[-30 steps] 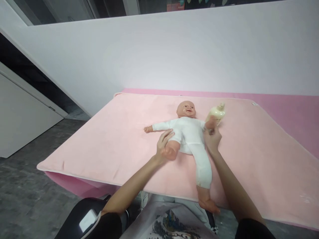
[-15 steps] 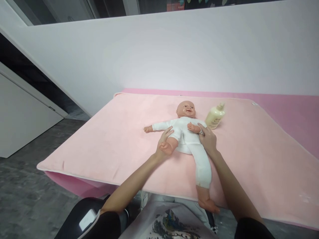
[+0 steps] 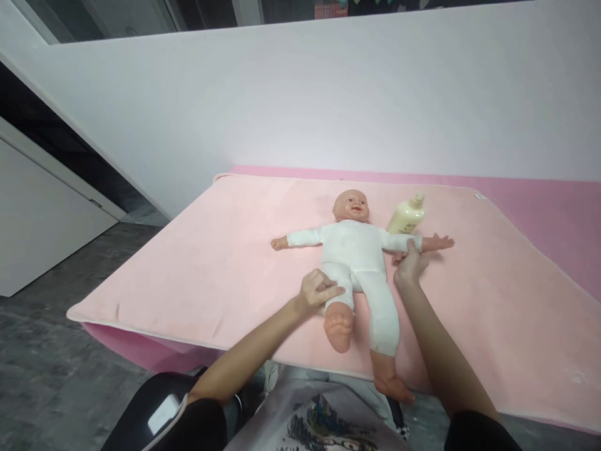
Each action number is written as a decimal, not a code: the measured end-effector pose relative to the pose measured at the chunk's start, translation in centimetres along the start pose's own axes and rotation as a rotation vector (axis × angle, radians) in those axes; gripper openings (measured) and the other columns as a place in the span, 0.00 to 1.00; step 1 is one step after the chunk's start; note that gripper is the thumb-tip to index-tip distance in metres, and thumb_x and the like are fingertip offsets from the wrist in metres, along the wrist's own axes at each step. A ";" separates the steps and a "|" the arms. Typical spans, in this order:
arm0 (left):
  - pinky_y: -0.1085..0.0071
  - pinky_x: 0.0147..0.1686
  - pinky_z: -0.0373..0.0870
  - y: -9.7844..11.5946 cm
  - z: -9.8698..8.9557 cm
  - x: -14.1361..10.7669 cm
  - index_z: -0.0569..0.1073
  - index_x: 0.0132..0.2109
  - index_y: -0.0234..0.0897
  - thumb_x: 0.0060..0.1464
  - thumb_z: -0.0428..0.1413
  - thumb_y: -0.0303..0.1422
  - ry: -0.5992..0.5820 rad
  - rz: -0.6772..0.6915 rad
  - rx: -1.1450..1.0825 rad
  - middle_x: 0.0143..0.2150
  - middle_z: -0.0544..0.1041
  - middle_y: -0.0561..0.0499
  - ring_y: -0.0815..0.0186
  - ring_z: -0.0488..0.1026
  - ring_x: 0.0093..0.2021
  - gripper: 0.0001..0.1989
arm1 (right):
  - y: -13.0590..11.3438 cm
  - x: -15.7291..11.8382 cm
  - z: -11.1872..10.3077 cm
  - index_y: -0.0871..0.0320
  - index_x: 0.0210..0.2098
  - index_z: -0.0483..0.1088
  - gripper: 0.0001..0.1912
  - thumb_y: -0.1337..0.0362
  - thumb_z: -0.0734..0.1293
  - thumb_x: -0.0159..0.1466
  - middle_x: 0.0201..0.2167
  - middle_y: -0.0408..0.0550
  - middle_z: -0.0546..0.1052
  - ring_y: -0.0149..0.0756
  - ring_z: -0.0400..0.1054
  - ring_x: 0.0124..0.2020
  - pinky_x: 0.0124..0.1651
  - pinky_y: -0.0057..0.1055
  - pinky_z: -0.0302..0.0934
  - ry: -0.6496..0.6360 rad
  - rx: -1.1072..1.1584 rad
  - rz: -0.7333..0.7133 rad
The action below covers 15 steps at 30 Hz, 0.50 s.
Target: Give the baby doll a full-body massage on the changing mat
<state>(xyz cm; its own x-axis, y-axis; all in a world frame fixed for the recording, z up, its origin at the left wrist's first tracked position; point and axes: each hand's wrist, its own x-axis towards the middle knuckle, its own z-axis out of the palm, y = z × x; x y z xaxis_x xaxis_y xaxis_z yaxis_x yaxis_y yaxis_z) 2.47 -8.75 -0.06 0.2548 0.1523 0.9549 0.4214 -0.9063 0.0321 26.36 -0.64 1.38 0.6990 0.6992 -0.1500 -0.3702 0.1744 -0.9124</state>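
Note:
A baby doll [image 3: 353, 244] with a white cloth body lies face up on the pink mat [image 3: 188, 269], its head toward the wall. My left hand [image 3: 317, 291] is closed around the doll's leg on the left side, just above the bare foot. On the right, my right hand [image 3: 411, 263] grips the doll's outstretched arm near the wrist, thumb on top and fingers beneath. A pale yellow pump bottle [image 3: 405, 216] lies tilted just behind that arm, its lower part hidden by it.
A white wall [image 3: 300, 100] rises behind the mat. Darker pink surface [image 3: 558, 213] shows at the back right. At the lower left, a white device [image 3: 163, 414] rests on a black seat. Grey floor lies left of the mat.
The doll's right-side arm has swung from its chest out to the right, with my right hand. Its left-side leg has come down toward me, and my left hand now wraps its lower part.

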 end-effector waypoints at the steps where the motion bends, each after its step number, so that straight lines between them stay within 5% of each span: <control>1: 0.72 0.26 0.61 0.2 0.1 -0.1 0.72 0.43 0.37 0.60 0.50 0.42 -0.029 0.036 -0.010 0.27 0.67 0.52 0.70 0.65 0.27 0.14 | -0.2 0.3 0.0 0.57 0.30 0.59 0.08 0.65 0.65 0.58 0.15 0.31 0.55 0.23 0.49 0.13 0.15 0.21 0.50 0.037 0.038 0.108; 3: 0.73 0.23 0.56 0.4 0.2 -0.2 0.72 0.40 0.37 0.58 0.52 0.42 -0.117 0.139 -0.003 0.23 0.62 0.56 0.72 0.60 0.23 0.13 | -0.7 0.6 -0.1 0.57 0.27 0.56 0.09 0.68 0.62 0.61 0.13 0.30 0.51 0.21 0.46 0.13 0.16 0.19 0.50 0.071 0.115 0.263; 6: 0.73 0.21 0.53 0.8 0.3 0.0 0.72 0.36 0.39 0.55 0.56 0.38 -0.231 0.304 0.042 0.21 0.60 0.58 0.74 0.59 0.20 0.07 | -1.3 0.8 0.0 0.57 0.25 0.55 0.11 0.71 0.60 0.62 0.12 0.31 0.50 0.21 0.45 0.12 0.16 0.19 0.49 0.067 0.180 0.309; 11: 0.75 0.21 0.55 0.6 0.1 0.5 0.72 0.37 0.42 0.53 0.57 0.33 -0.208 0.351 0.065 0.24 0.64 0.57 0.74 0.60 0.21 0.04 | -1.3 0.5 0.1 0.57 0.26 0.56 0.09 0.70 0.61 0.61 0.13 0.31 0.51 0.22 0.46 0.13 0.15 0.20 0.49 0.093 0.161 0.304; 13: 0.75 0.22 0.57 0.1 -0.2 0.5 0.72 0.39 0.45 0.53 0.58 0.31 -0.161 0.322 0.082 0.26 0.67 0.57 0.75 0.60 0.21 0.06 | -1.0 0.3 0.0 0.58 0.31 0.59 0.05 0.68 0.63 0.59 0.15 0.31 0.53 0.22 0.47 0.13 0.15 0.20 0.50 0.106 0.096 0.218; 15: 0.75 0.22 0.57 -0.5 -0.6 0.4 0.72 0.41 0.48 0.53 0.58 0.31 -0.099 0.281 0.109 0.28 0.69 0.56 0.74 0.60 0.22 0.08 | -0.8 -0.1 -0.2 0.56 0.43 0.61 0.14 0.66 0.65 0.57 0.19 0.33 0.60 0.23 0.50 0.14 0.16 0.20 0.50 0.066 -0.003 0.043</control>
<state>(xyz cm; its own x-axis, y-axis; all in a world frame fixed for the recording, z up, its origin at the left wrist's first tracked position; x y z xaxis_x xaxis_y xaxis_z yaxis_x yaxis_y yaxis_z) 1.83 -8.46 0.46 0.4561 -0.0559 0.8882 0.4114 -0.8717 -0.2662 26.70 -0.96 2.04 0.7214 0.6588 -0.2135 -0.3990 0.1434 -0.9057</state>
